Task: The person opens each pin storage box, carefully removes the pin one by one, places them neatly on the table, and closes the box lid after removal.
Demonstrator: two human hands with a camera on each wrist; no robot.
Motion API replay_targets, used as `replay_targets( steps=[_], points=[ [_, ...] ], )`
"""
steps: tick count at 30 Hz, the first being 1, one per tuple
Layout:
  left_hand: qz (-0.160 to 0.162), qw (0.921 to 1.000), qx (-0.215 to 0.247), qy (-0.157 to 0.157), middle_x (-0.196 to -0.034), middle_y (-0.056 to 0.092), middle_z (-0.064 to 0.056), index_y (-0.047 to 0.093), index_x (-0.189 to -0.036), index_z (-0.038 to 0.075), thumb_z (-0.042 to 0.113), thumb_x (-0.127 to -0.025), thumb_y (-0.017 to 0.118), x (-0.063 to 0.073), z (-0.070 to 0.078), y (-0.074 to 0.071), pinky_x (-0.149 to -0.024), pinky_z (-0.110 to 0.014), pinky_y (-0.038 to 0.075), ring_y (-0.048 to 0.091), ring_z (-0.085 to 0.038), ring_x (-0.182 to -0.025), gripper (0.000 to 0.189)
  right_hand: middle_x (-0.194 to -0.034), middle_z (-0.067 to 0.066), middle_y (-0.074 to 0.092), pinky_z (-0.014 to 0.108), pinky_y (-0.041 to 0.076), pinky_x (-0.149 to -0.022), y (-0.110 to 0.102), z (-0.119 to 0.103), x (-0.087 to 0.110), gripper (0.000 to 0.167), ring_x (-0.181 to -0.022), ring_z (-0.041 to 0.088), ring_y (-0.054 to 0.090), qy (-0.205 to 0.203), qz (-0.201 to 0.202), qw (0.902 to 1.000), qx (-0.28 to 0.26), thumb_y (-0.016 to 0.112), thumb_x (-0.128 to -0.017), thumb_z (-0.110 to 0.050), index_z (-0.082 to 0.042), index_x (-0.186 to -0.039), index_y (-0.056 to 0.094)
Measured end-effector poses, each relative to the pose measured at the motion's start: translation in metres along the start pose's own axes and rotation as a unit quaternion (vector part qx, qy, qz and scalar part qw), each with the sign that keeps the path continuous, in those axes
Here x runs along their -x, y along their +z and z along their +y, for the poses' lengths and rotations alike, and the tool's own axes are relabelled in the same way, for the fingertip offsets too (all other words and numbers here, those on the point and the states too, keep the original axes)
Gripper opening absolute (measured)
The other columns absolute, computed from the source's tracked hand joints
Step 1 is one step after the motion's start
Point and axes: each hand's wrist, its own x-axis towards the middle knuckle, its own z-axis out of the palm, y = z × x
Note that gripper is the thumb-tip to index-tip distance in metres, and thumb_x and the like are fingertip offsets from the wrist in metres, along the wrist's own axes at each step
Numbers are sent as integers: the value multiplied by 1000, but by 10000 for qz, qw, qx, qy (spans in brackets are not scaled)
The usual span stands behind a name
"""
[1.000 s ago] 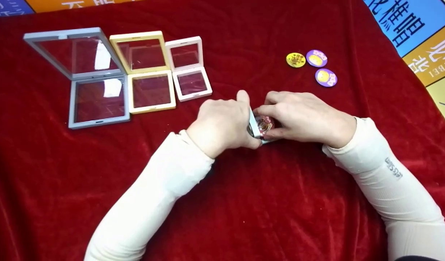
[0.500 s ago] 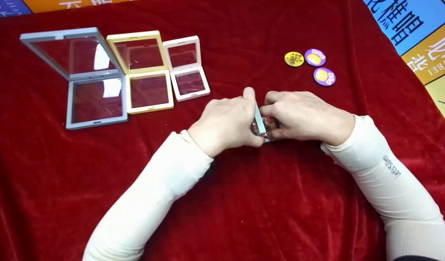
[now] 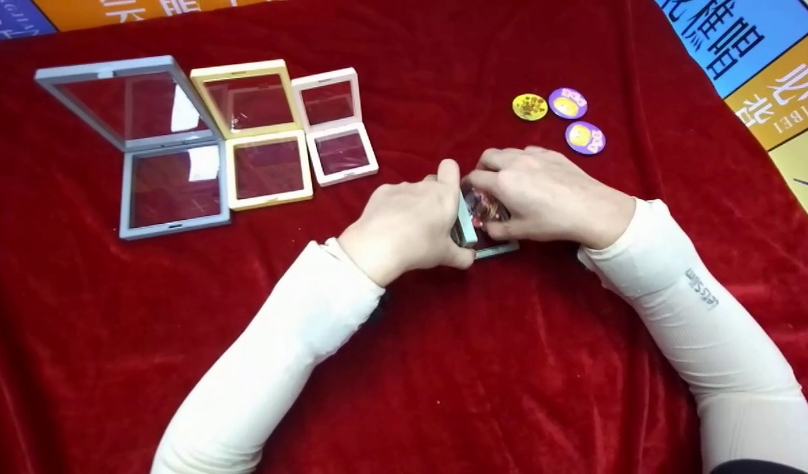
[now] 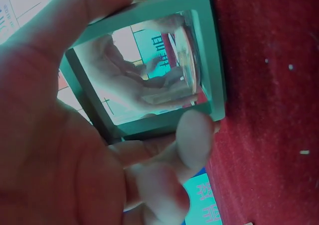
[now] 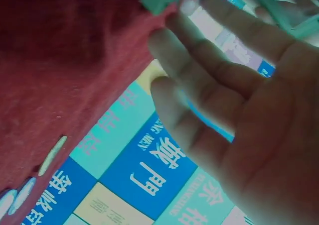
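Note:
A small pale green display frame [image 3: 468, 227] with a clear film window stands hinged partly open at the centre of the cloth. My left hand [image 3: 404, 224] grips its raised panel, thumb along the top edge and fingers at the lower edge; the lower panel [image 3: 498, 251] lies flat. With my right hand [image 3: 549, 191] I pinch a round badge [image 3: 488, 208] with a reddish printed picture, tilted over the lower panel. In the left wrist view the badge [image 4: 186, 60] stands on edge behind the window. The right fingertips are partly hidden.
At the left, a grey-blue frame [image 3: 175, 232], a yellow frame [image 3: 272, 201] and a white frame [image 3: 348, 176] stand open in a row. A yellow badge [image 3: 530, 107] and two purple badges [image 3: 568, 103] lie at the back right. Red velvet cloth [image 3: 456, 368] covers the table.
My right hand has moved slightly up and back with the badge, which now tilts more. More of the lower panel's front edge shows. The left hand keeps its grip on the raised panel.

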Motion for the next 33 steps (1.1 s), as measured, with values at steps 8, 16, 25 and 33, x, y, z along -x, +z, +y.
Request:
replay_targets(
  steps=[8,16,25,33],
  points=[
    [3,10000,-31,2,-96,59,-1,34,-113,10,50,-69,73,0,2,1,-74,-40,52,66,-24,-82,70,-95,6,63,41,44,-73,-2,25,0,38,-85,21,58,28,542,9977,-394,70,-70,-21,-11,-107,66],
    [-132,9999,-47,5,-91,56,1,32,-110,11,52,-71,73,0,2,-1,-72,-38,51,63,-20,-77,70,-105,16,62,54,42,-75,-24,81,22,42,-93,35,55,1688,1146,9786,-257,65,-76,-22,-8,-115,65],
    [-91,9999,-39,-25,-91,57,1,32,-109,11,51,-71,74,0,0,1,-70,-38,51,62,-20,-75,70,-112,20,60,56,39,-85,-21,98,25,47,-105,39,50,2250,976,9690,-286,66,-77,-23,-6,-121,61],
    [-117,9999,-71,-27,-91,56,0,32,-110,11,51,-71,73,0,1,1,-71,-38,51,62,-21,-74,70,-109,20,63,56,41,-83,-10,94,17,38,-102,39,51,2106,589,9755,-232,65,-79,-22,-8,-113,63]
  ],
)
